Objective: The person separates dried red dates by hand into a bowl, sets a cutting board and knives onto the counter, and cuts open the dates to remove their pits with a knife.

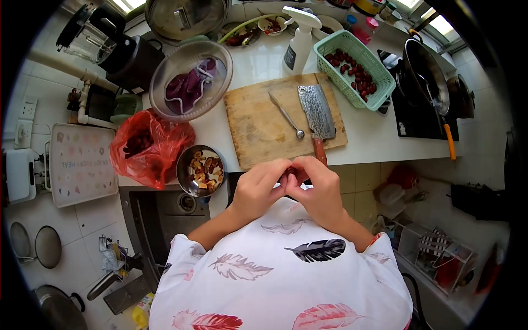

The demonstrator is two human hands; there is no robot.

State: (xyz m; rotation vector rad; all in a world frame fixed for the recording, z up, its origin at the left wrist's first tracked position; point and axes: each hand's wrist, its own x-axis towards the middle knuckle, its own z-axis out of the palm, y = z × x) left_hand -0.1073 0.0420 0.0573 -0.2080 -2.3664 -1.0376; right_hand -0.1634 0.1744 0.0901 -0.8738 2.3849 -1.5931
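Just past the front edge of the counter, my left hand [257, 188] and my right hand [320, 190] meet, fingertips pinched together around a small dark red date [288, 174]. Fingers cover most of the date. Beyond them lies a wooden cutting board [247, 124] bearing a cleaver [317, 113] with a hammered blade and a slim metal tool [286, 114] with a small round end. The cleaver's wooden handle points toward my right hand. Left of my hands, a metal bowl [180, 175] holds brown and pale pieces. A green basket [385, 88] at the right contains several dark red dates.
A red plastic bag [170, 140] with dark red contents and a clear basin [159, 93] with purple cloth sit at the left. A spray bottle [300, 44] stands behind the board. At the right is a wok [426, 71]; below left, a sink [165, 220].
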